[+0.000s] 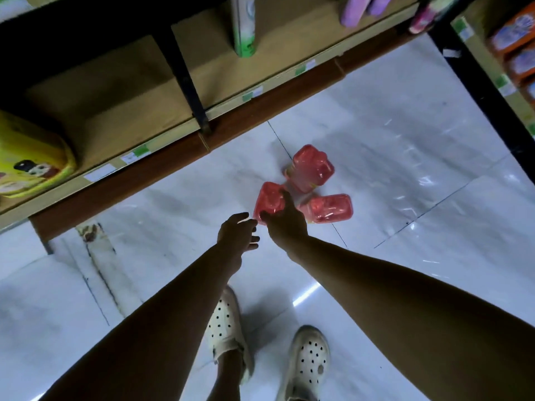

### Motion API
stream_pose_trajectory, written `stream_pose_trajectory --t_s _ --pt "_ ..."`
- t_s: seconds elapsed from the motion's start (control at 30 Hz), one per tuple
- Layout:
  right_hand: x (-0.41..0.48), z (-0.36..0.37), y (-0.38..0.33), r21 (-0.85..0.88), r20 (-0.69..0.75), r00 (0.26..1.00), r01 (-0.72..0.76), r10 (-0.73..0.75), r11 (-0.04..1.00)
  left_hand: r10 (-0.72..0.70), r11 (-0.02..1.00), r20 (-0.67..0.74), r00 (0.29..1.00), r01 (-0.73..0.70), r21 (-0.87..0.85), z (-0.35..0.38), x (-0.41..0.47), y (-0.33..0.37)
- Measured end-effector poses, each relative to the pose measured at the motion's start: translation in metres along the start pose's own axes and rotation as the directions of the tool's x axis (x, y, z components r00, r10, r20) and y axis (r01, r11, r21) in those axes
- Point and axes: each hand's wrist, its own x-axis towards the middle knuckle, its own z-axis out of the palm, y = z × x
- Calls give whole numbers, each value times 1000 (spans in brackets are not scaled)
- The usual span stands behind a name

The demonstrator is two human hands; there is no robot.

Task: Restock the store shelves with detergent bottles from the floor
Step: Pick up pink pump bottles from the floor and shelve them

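Far left there's a yellow pack point(31, 163) sitting on the bottom shelf point(130, 91), and most of that shelf board beside it is bare, so that looks like the obvious landing spot for the stock. A green box point(244, 27) stands further along the same board.

Moving right to the hands: the left hand point(238, 234) hangs just short of the bottles with fingers loosely spread, holding nothing. The right hand point(285, 219) is draped over the nearest red bottle point(267, 199), thumb on one side and fingers curling over the other, but I can't tell if it's actually clamped yet or just touching.

That bottle stands on the white tile floor point(419, 140) in a tight cluster with two more: the back bottle point(311, 167) and the right bottle point(330, 208), all nearly touching.

My take on doing this bit well: get the right hand properly wrapped around the body before lifting, since shiny plastic wrap probably slips. Lift straight up so the neighbours don't get knocked over. The free left hand could steady the base or grab a second one, saving a trip.
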Motion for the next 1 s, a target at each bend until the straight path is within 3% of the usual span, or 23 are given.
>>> stream_pose_trajectory --t_s 0.17,0.27,0.37,0.53,0.73,0.83,1.0 --pt "75 40 26 -254 -135 988 35 -71 967 37 997 -11 999 -36 73 18 93 -16" --pt "91 52 43 -290 -252 949 113 -189 950 29 994 14 999 -30 106 29 119 -34" --pt "92 50 48 -274 -301 915 186 -268 944 -11 1000 66 998 10 15 34 125 -47" --pt "58 27 39 -291 -240 898 297 -370 910 -19 989 129 991 38 -146 28 103 -54" --pt "-38 -20 -14 -284 -116 847 472 -518 835 -39 961 102 994 65 -268 6 58 -50" --pt "-102 -41 -53 -211 -77 803 566 -591 797 -18 886 222 975 119 -448 -17 28 -45" --pt "-190 -70 -118 -174 81 721 690 -688 703 75 795 346 935 153 -587 -64 -34 -30"
